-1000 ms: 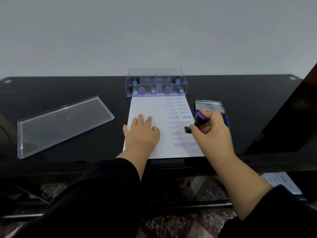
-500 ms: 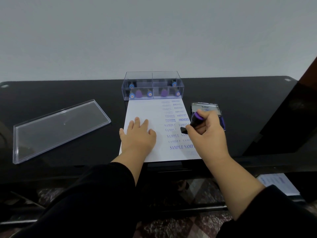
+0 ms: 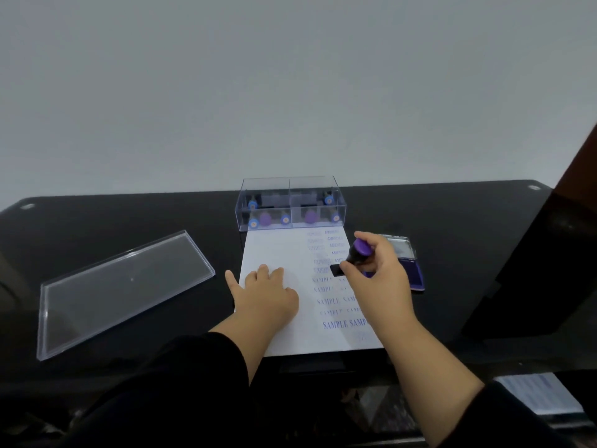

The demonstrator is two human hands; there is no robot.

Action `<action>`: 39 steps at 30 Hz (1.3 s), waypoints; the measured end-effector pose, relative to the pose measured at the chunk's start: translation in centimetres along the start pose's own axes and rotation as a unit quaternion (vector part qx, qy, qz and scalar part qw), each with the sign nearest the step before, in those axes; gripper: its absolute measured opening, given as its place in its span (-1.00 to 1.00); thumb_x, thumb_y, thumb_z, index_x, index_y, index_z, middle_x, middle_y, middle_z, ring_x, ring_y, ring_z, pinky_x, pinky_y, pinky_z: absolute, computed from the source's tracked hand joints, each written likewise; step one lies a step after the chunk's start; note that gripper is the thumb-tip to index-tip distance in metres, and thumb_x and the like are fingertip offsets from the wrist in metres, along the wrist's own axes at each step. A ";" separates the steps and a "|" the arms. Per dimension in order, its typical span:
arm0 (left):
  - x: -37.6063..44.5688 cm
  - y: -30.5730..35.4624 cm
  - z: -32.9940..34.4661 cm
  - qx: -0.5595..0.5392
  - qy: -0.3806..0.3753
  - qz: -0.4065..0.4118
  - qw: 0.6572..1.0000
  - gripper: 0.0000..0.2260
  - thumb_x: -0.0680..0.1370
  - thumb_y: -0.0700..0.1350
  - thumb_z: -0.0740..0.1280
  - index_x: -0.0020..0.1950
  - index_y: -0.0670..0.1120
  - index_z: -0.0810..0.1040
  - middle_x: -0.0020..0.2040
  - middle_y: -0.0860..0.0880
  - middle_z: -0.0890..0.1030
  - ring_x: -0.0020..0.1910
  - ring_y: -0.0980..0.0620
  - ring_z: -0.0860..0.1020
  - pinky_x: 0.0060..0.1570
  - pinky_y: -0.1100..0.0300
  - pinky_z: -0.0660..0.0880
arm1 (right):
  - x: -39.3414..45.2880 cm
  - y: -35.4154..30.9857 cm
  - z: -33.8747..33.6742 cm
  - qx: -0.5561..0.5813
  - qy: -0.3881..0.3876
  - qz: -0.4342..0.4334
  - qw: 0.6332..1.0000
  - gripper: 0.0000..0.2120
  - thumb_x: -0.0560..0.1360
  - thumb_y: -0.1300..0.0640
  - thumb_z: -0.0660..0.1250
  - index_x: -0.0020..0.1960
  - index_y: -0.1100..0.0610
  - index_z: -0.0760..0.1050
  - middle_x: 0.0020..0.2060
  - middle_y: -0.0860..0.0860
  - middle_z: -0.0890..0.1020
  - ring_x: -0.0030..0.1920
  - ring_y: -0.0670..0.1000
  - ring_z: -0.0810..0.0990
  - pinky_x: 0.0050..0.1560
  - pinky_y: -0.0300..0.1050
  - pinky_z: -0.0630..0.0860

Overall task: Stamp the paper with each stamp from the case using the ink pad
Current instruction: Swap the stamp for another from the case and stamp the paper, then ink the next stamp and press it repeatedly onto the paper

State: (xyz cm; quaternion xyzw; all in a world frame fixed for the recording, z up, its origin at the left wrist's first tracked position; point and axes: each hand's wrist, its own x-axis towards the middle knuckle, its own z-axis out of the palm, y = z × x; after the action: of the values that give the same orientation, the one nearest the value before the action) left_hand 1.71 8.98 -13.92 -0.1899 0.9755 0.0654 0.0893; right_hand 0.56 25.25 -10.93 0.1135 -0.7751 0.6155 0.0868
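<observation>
Fingers (image 3: 350, 270) round stamp (image 3: 357, 252) over paper (image 3: 277, 247)

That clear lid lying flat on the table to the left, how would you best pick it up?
Take the lid by its near right long edge, coming from the paper's side. It lies flat with a shallow raised rim, so a flat top offers no hold; fingers probably hook the rim best, thumb on top. The left hand is nearest.
</observation>
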 end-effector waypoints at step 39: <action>21.6 -3.0 -6.3 -0.006 0.112 0.114 0.987 -0.54 0.65 0.03 -0.12 0.56 0.06 -0.09 0.57 -0.02 -0.09 0.54 0.00 -0.10 0.47 0.02 -0.20 | 29.9 2.4 10.5 -0.380 -0.216 0.005 0.899 -0.66 0.51 0.12 0.35 0.27 0.15 0.47 0.18 0.07 0.52 0.11 0.03 0.46 0.04 -0.22 0.35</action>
State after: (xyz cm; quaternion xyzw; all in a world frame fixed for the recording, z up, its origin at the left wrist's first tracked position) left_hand -17.82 -2.56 -12.33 -0.0846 0.9942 0.0595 -0.0298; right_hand -28.72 13.50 -7.31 0.1987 -0.9501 0.2352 -0.0495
